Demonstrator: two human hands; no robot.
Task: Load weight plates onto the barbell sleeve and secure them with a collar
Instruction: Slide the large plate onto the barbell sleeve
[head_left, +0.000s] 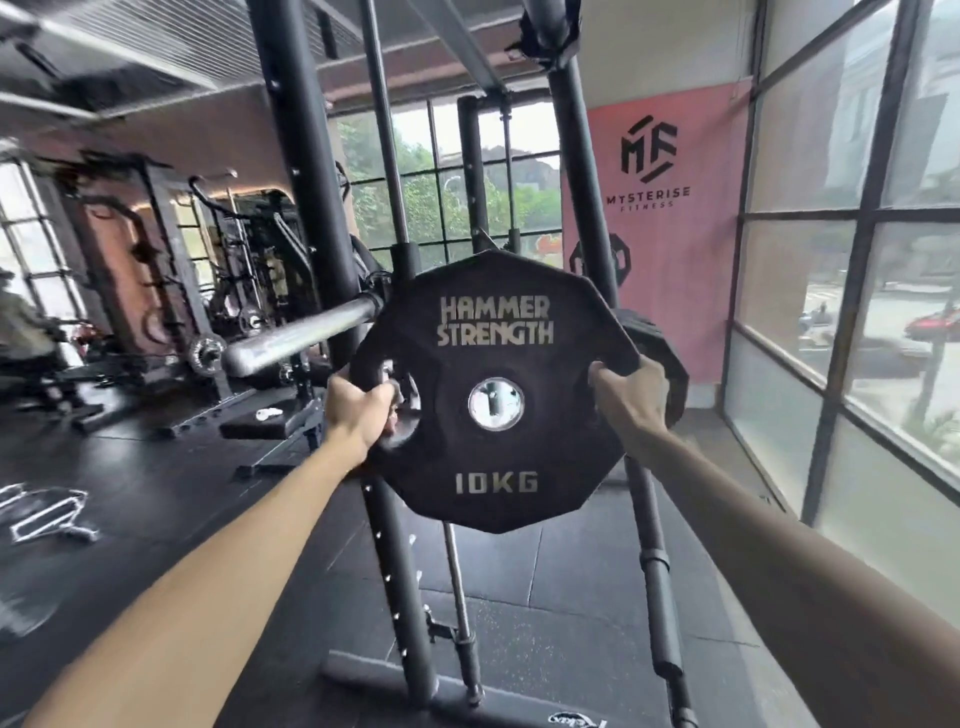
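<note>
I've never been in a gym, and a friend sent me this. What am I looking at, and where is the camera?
The camera is worn on a person's head, so you see what they see in front of them. The left hand and right hand each grip a side of a black many-sided weight plate marked Hammer Strength, 10KG, held upright in the air. Its centre hole is empty: it is not yet on the shiny barbell sleeve at left, beside a black rack upright. Another dark plate shows behind the right hand, and a pink banner hangs behind.
</note>
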